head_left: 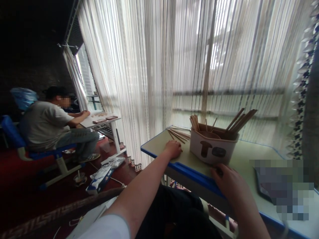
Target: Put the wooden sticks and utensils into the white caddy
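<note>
On the desk, my left hand rests near the front edge with its fingers curled. A small brown tip shows by its fingertips, but what it belongs to is unclear. Just beyond it lies a loose bundle of thin wooden sticks. My right hand is at the desk's front edge, close to the base of a white container with brown markings. Its thumb and fingers are bent together; anything between them is hidden. Light sticks and longer, flatter wooden pieces stand upright or leaning in the container.
A blurred-out dark flat object lies at the desk's right. Sheer striped curtains hang behind. To the left, a person sits at another table with small pieces on it. A box with plastic wrapping and a cup are on the floor.
</note>
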Tool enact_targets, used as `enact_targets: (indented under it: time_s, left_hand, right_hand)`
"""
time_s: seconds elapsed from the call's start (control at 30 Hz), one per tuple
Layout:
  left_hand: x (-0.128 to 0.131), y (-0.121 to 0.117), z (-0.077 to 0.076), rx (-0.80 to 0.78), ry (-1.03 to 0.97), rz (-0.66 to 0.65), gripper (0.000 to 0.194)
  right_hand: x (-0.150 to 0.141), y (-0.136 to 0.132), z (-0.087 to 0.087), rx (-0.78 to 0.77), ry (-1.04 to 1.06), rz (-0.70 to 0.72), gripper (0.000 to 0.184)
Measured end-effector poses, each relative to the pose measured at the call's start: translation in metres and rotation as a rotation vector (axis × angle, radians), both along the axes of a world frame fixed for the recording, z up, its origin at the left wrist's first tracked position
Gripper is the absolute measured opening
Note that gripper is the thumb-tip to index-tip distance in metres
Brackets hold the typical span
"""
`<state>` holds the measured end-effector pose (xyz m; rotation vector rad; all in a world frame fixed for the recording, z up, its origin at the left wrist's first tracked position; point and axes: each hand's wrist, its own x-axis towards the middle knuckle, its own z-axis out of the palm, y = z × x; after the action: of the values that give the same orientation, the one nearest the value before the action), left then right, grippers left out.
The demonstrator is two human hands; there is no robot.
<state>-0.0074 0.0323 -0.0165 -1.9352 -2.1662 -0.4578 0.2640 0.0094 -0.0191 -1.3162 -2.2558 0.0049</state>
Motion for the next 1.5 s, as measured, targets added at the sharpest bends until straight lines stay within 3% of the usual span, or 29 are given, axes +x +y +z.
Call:
enact_targets:
  time_s: [0.17,0.3,0.43,0.53,0.63,0.83,1.1,1.37,1.5]
  left_hand:
    - [0.002,-0.008,0.002,0.062,-0.018,-0.015,0.022]
    - [0.004,-0.011,0.002,0.139,-0.037,0.093,0.033]
    - [0.005,-0.008,0.002,0.024,-0.037,0.178,0.035]
    - [0.004,-0.009,0.003,-0.020,-0.059,0.130,0.036]
    - [0.003,-0.013,0.004,0.086,-0.086,0.069,0.048]
    - [0.000,-0.013,0.003,-0.008,-0.069,0.088,0.033]
    - [0.001,-0.012,0.006,-0.007,-0.049,0.049,0.032]
    - [0.009,-0.018,0.011,-0.010,-0.053,0.094,0.028]
    - [0.010,-0.020,0.010,0.055,-0.024,0.086,0.036]
  right_hand:
    - [-0.001,0.000,0.001,0.001,-0.027,-0.012,0.028]
    - [0.000,0.001,-0.001,0.004,-0.021,-0.004,0.028]
    - [0.001,0.002,-0.003,0.018,-0.006,0.006,0.027]
    - [0.001,0.002,-0.003,0.030,-0.018,-0.004,0.029]
    - [0.001,0.001,-0.003,0.033,-0.020,-0.007,0.030]
    - [0.001,0.002,-0.003,0.022,-0.017,-0.018,0.032]
    - [0.000,0.002,-0.003,0.025,-0.019,-0.008,0.029]
    - [0.000,0.004,-0.006,0.033,-0.013,-0.011,0.031]
    - [0.001,0.003,-0.004,0.015,-0.018,-0.019,0.030]
